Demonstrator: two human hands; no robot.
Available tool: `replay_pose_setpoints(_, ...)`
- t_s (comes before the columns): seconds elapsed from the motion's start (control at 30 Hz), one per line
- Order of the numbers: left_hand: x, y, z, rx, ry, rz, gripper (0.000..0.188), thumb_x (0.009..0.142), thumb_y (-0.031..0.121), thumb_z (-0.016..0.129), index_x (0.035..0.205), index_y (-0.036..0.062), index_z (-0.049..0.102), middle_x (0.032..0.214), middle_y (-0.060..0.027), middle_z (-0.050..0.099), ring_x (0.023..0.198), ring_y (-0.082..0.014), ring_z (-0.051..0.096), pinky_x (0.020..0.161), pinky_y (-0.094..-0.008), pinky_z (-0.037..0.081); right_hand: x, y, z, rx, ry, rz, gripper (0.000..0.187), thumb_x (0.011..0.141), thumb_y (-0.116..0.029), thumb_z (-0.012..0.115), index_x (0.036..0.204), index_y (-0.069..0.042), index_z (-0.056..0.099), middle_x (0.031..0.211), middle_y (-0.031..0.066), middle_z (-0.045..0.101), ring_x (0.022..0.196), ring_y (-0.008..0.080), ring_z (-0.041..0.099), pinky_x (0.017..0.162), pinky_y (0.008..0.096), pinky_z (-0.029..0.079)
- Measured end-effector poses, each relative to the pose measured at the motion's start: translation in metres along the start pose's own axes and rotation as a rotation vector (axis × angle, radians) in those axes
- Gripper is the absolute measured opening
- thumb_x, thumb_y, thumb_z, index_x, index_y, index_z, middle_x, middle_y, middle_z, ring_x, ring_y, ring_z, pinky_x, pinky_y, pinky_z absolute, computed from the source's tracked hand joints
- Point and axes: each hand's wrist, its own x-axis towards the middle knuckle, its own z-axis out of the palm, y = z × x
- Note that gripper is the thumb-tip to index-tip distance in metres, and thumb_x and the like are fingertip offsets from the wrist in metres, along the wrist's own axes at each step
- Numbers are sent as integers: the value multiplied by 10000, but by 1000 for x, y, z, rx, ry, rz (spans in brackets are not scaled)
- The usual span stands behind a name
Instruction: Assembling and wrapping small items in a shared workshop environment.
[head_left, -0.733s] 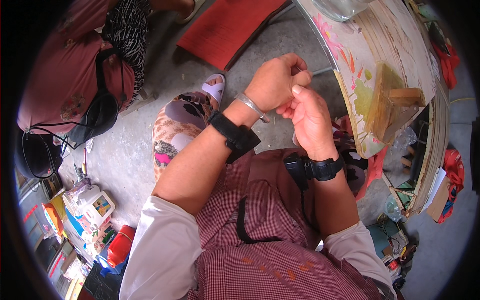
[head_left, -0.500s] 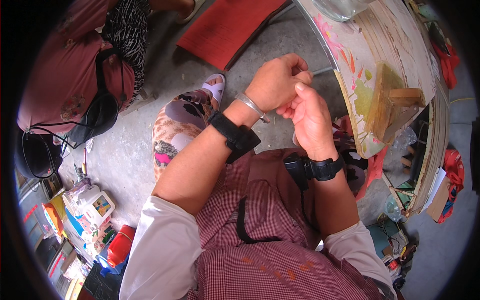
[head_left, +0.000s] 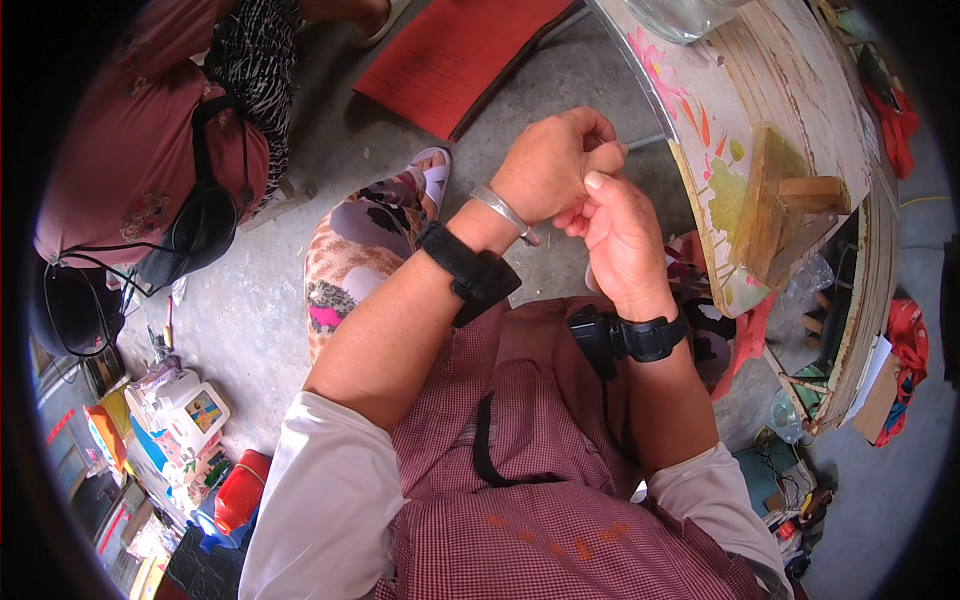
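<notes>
Where hands (head_left: 585,195) meet: silver bangle (head_left: 503,212).

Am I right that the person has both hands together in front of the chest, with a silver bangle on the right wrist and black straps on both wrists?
Not quite: the silver bangle sits on the left wrist, just beyond that arm's black strap. The head view shows it. The rest holds: the left hand and right hand are together in front of the chest, and the right wrist also wears a black strap.
</notes>
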Motion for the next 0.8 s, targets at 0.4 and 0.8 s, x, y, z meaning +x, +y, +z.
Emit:
replay_pose_setpoints(0.4,0,0,2,-10,0,-12,216,798,196,509,882,-2,535,603,-49,560,469,-81,505,447,-221,415,0,0,0,-19,32,10,279,797,-303,473,750,-33,524,634,39,532,553,123,517,521,221,386)
replay_pose_setpoints(0.8,0,1,1,4,14,-24,252,763,243,527,850,8,554,631,-70,574,564,-125,538,540,-258,437,-1,-3,0,-13,-6,0,203,783,-233,498,781,-33,535,669,31,537,581,114,520,543,211,381)
